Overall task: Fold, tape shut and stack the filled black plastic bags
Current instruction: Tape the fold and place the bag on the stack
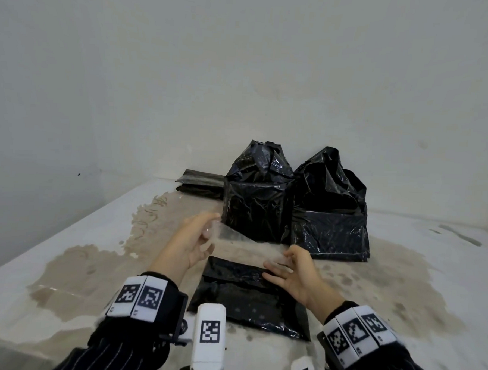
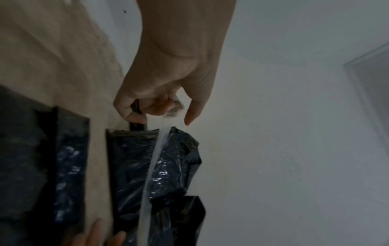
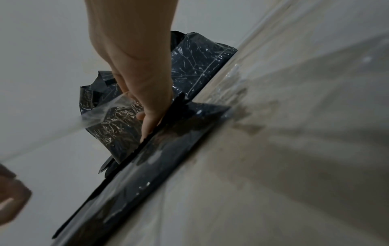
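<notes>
Her left hand [image 1: 190, 240] pinches one end of a clear tape strip [image 1: 242, 242], stretched across to the pinching right hand [image 1: 294, 272], above the folded bag [image 1: 248, 295] lying flat on the table [image 1: 63, 260]. Best keep it taut, lower it squarely over the flap, then press.

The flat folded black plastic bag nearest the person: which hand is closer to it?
Right. The right hand touches the flat folded black plastic bag at its far edge; the left hand is raised beyond its left corner, pinching clear tape.
</notes>
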